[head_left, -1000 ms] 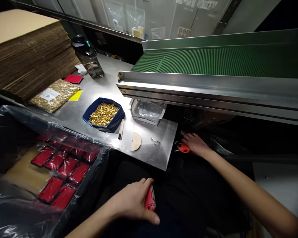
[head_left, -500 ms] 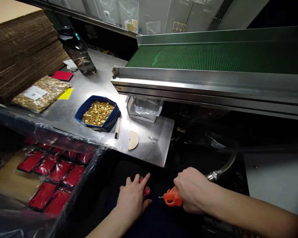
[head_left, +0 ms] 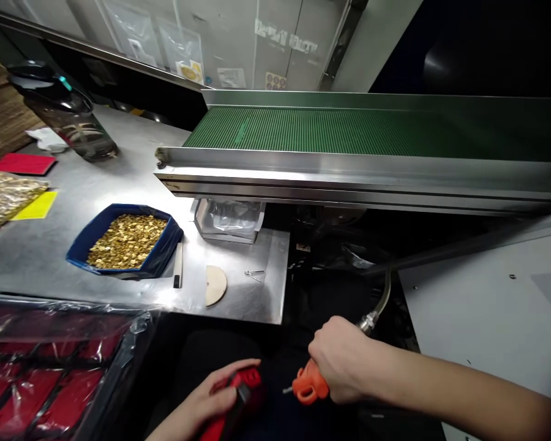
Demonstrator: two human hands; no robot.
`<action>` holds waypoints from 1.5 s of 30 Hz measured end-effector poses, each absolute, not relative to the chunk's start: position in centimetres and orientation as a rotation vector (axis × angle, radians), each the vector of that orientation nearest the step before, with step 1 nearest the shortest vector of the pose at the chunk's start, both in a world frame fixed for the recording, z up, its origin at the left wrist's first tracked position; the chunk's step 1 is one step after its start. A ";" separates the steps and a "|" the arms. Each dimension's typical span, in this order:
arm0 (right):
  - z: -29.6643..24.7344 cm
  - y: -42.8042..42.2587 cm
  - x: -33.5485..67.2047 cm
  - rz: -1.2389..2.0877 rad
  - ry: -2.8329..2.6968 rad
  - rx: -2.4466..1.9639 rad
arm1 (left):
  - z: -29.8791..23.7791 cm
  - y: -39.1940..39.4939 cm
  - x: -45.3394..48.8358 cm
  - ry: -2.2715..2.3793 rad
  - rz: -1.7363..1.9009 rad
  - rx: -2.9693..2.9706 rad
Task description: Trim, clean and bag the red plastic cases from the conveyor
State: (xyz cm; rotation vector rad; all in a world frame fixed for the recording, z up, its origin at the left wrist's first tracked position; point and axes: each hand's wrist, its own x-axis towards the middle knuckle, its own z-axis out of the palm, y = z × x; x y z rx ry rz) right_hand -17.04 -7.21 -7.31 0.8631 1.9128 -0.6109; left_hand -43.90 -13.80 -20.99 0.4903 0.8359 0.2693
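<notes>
My right hand (head_left: 342,361) is closed round an orange air blow gun (head_left: 307,386) whose hose (head_left: 382,303) curls up behind it; the nozzle points left. My left hand (head_left: 209,398) grips a red and black case (head_left: 232,401) low over my dark lap, just left of the nozzle. The two hands are a short gap apart, below the front edge of the steel table (head_left: 239,300).
A blue tray of gold parts (head_left: 125,240), a wooden half disc (head_left: 215,285) and a dark stick (head_left: 178,273) lie on the table. A green conveyor (head_left: 330,131) runs behind. A plastic-lined box of red cases (head_left: 41,380) stands at lower left, a bottle (head_left: 71,119) at back left.
My right hand picked up the orange blow gun from under the conveyor and brought it to my lap. My left hand tilted the red case up. The view swung right.
</notes>
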 end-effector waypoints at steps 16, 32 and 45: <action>-13.2 -5.1 -6.7 -0.677 2.690 1.222 | -20.9 -11.8 -41.5 1.245 0.215 1.369; -22.2 -8.6 -6.3 -0.159 2.851 1.879 | -21.4 -2.8 -34.1 1.482 0.416 2.550; -17.8 -15.7 -5.2 -0.171 2.897 2.067 | -20.9 -6.0 -18.4 0.420 0.202 0.202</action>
